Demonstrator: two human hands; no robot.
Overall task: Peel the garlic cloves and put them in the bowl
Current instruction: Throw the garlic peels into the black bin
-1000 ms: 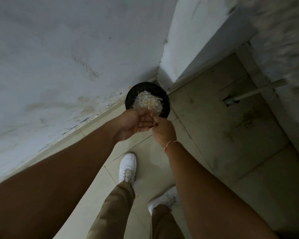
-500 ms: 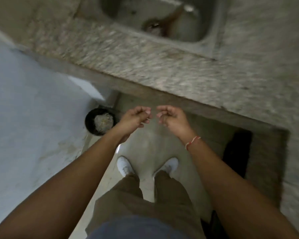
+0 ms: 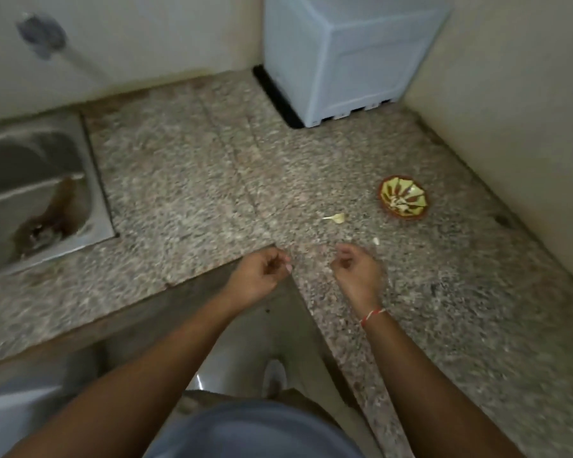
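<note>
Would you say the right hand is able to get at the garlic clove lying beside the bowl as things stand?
Probably yes: the right hand holds nothing visible, and only bare counter lies between it and the garlic clove.

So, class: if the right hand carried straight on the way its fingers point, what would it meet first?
Probably the small garlic piece just beyond the right hand on the granite counter; the patterned bowl lies farther right. Depth is unclear.
</note>
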